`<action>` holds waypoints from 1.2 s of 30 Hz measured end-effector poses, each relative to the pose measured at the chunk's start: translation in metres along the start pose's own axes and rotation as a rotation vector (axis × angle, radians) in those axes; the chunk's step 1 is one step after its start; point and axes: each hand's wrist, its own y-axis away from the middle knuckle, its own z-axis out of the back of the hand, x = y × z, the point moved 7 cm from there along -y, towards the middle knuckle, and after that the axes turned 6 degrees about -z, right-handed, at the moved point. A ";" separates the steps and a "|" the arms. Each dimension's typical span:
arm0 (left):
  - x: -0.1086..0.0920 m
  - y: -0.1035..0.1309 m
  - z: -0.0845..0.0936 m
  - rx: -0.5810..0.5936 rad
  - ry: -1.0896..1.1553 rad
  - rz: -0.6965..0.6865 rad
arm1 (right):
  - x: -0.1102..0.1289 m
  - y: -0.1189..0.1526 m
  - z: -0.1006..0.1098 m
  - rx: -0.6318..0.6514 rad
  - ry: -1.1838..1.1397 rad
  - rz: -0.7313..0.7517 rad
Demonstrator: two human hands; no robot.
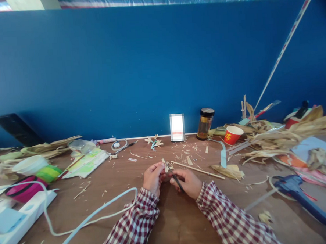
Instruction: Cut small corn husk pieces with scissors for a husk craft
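Both of my hands meet low over the middle of the table. My left hand is closed, pinching a small pale strip of dried husk between thumb and fingers. In my right hand is a slim dark tool that looks like tweezers; its tip reaches the husk piece. The fingers partly cover the tool, so its exact kind is unclear. Just beyond the hands, a thin pale stick lies slantwise among husk scraps. A small husk figure with a blue tie stands farther back.
A dark-lidded jar, a red paper cup and a husk pile stand back right. A blue glue gun lies at right. Cables and a white power strip occupy the left. A blue panel rises behind.
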 end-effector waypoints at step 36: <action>0.005 0.006 -0.018 0.298 -0.150 -0.056 | 0.021 0.001 0.024 -0.226 -0.214 0.054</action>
